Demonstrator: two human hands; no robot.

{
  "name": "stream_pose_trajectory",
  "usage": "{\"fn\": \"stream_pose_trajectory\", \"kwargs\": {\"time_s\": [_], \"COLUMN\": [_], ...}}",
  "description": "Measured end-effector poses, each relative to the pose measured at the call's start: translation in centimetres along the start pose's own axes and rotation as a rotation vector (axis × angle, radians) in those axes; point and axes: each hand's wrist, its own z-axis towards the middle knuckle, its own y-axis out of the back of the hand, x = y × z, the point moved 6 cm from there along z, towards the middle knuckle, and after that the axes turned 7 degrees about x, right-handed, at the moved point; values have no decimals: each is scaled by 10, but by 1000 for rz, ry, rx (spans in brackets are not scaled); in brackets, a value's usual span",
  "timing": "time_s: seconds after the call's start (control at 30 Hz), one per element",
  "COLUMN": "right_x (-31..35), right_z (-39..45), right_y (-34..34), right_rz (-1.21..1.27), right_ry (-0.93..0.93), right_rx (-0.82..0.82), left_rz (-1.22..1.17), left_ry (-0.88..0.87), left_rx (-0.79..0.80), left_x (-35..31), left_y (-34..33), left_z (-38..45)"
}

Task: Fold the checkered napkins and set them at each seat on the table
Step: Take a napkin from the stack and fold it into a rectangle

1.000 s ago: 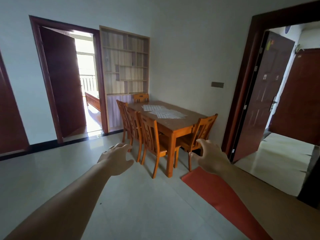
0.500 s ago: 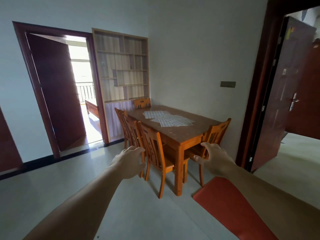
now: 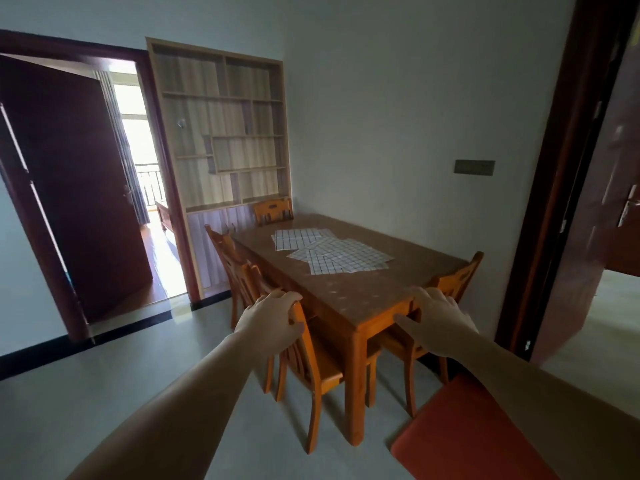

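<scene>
Item: napkins (image 3: 329,251). Checkered cloths, several, unfolded and overlapping in a loose spread on the middle of the surface (image 3: 363,296), toward its far half. None folded, none at a seat. Lying flat and together, they read as a supply set out for folding, not as place settings.

Item: surface. Wooden, long side against the right wall, so no seat can stand on that side. Near corner bare.

Item: chairs. Three along the surface's left side, the nearest chair (image 3: 311,358) pushed in; one end chair (image 3: 453,282) at the near end, beyond the right hand; one far chair (image 3: 273,209) at the far end. All tucked in, which marks five seats to serve.

Item: left hand (image 3: 268,323). Held out in front of the top rail of the nearest chair; fingers loosely curled, holding nothing. Whether it touches the rail cannot be told.

Item: right hand (image 3: 436,323). Held out over the surface's near corner, fingers spread and relaxed, holding nothing. Both hands are short of the napkins, well apart from them.

Judgement: approach stage; no fold begun. Next move calls for reaching across the near end of the surface to one napkin.

Other: shelf unit (image 3: 221,133) behind the surface's far end; red mat (image 3: 460,434) on the floor beside its near end.
</scene>
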Motion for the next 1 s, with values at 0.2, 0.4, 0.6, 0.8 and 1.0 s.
{"fn": "stream_pose_trajectory", "kwargs": {"time_s": [0.2,0.4,0.6,0.8,1.0], "right_x": [-20,-35,-57,-111,-182], "right_z": [129,267,371,470,582], "right_y": [-21,-28,-17,-30,-36], "right_rz": [-31,-62,-75,-70,-31], "right_ry": [-21,-69,-92,-91,-30], "right_rx": [23,41,45,62,91], "left_rz": [-51,-122,-122,-115,-75], "left_ry": [-41,-71,-70,-30,46], "left_rx": [8,33,97,126,144], "left_x": [20,49,47,30,0], "left_y": [-39,-67,-84,-122,-158], "left_z": [144,291,412,511,603]}}
